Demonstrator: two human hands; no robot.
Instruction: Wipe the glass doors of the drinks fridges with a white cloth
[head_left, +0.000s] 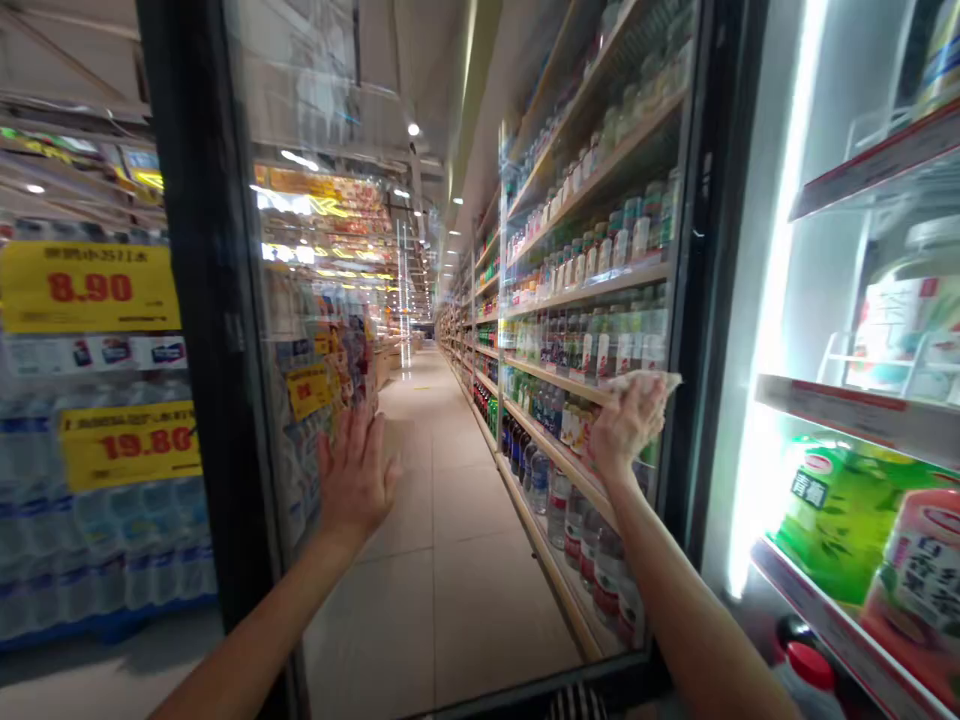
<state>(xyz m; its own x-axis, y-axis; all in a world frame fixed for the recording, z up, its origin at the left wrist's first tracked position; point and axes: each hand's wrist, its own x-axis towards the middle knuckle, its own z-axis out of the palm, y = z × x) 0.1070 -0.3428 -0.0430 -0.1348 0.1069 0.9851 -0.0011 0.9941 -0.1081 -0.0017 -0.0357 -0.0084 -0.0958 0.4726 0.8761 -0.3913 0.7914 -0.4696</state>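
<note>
A black-framed glass door of a drinks fridge stands open before me, with the aisle showing through its pane. My left hand is lifted near the left part of the glass, fingers stretched out and holding nothing; whether it touches the pane I cannot tell. Toward the right side of the pane, my right hand is closed around a crumpled white cloth. The cloth's edges stick out past the fingers, and it appears to lie against the glass.
Right of the door, the lit fridge has shelves with a green drink pack and a pink one. Shrink-wrapped water bottles under yellow price signs stand at left. A tiled floor runs down the aisle.
</note>
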